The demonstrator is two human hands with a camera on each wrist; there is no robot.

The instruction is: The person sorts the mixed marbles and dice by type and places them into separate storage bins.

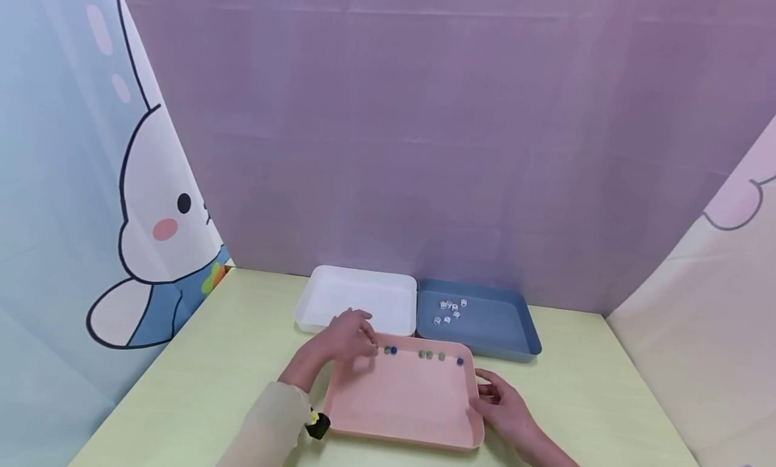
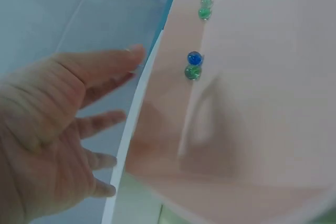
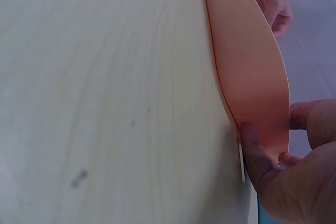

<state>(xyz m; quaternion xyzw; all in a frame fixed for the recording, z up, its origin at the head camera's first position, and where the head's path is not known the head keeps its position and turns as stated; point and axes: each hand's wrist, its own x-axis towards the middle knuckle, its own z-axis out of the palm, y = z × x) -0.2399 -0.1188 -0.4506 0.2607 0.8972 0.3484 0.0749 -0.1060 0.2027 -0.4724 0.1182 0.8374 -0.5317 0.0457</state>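
A pink tray [image 1: 406,399] lies nearest the person, with several green and blue glass marbles [image 1: 429,354] along its far wall. Over the tray's far left corner hovers my left hand [image 1: 348,337], its fingers loosely extended. In the left wrist view the thumb and fingers hold nothing, and the blue marble [image 2: 195,58] and green marble [image 2: 192,72] closest to them lie apart from the hand. My right hand [image 1: 506,410] grips the tray's right side; in the right wrist view the thumb [image 3: 254,153] presses the outer wall near a corner.
Behind the pink tray stand a white tray [image 1: 358,288] on the left and a blue-grey tray [image 1: 497,322] on the right. Several small white cubes with dark marks [image 1: 447,305] lie in the blue-grey one. A purple curtain [image 1: 424,137] closes off the table's [image 1: 230,346] back.
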